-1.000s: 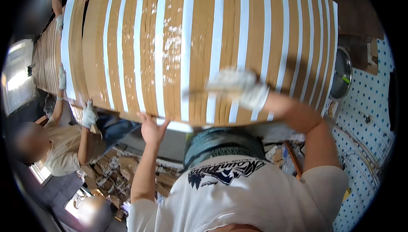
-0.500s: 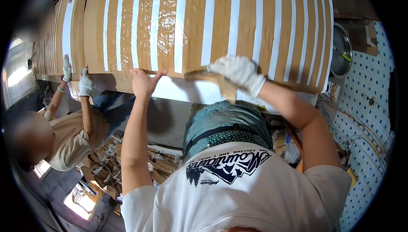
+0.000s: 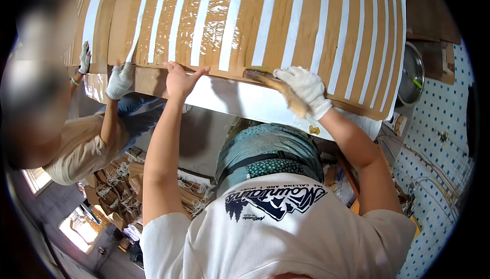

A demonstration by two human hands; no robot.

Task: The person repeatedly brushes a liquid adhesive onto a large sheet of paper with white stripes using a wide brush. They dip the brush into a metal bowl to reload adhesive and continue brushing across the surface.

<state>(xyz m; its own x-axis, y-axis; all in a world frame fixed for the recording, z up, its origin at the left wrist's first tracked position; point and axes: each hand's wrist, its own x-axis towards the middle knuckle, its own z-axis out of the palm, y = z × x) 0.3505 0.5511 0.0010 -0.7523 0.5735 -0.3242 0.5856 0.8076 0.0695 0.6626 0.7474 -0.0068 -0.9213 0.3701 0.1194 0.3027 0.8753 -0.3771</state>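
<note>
Compared with the earlier frame, the large brown cardboard sheet with white tape stripes (image 3: 265, 29) sits higher in view and the gloved hand has shifted right along its near edge. The bare left hand (image 3: 181, 80) presses flat, fingers spread, on that edge. The white-gloved right hand (image 3: 306, 89) grips a worn wooden-handled brush (image 3: 273, 82) laid against the same edge. Both arms extend forward. A co-worker's gloved hand (image 3: 120, 81) holds the sheet further left.
</note>
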